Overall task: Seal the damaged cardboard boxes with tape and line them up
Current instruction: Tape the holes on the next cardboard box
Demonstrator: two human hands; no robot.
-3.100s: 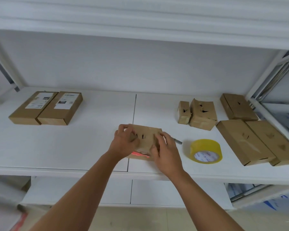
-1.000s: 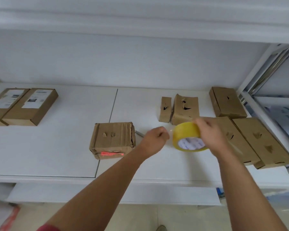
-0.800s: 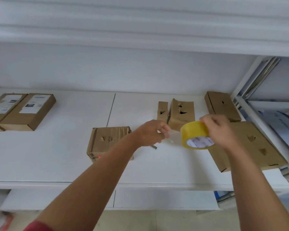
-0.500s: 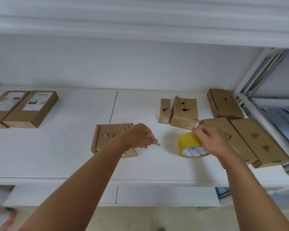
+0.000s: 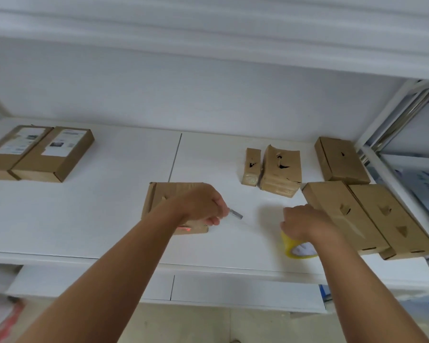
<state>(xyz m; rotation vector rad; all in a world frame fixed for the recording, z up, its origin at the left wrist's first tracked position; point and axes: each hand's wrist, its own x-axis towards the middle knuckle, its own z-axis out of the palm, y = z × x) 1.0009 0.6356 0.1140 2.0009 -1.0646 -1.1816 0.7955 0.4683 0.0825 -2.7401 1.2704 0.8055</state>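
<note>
A cardboard box (image 5: 159, 196) with punctured holes lies mid-shelf, its right part hidden behind my left hand (image 5: 201, 206). That hand's fingers are curled and pinch the end of a faint clear tape strip that runs right to the yellow tape roll (image 5: 295, 251). My right hand (image 5: 305, 224) grips the roll from above, low near the shelf's front edge. More damaged boxes stand to the right: a small one (image 5: 252, 164), a torn one (image 5: 281, 169), one at the back (image 5: 341, 159) and two long ones (image 5: 342, 211) (image 5: 391, 219).
A small grey cutter (image 5: 236, 215) lies on the white shelf (image 5: 84, 219) just right of my left fingers. Two labelled boxes (image 5: 13, 149) (image 5: 57, 154) sit side by side at the far left. A metal shelf upright (image 5: 382, 120) bounds the right side.
My right hand has brought the roll down toward the shelf's front edge. The left hand, with the tape end, has dropped beside the holed box and the strip has grown longer.
</note>
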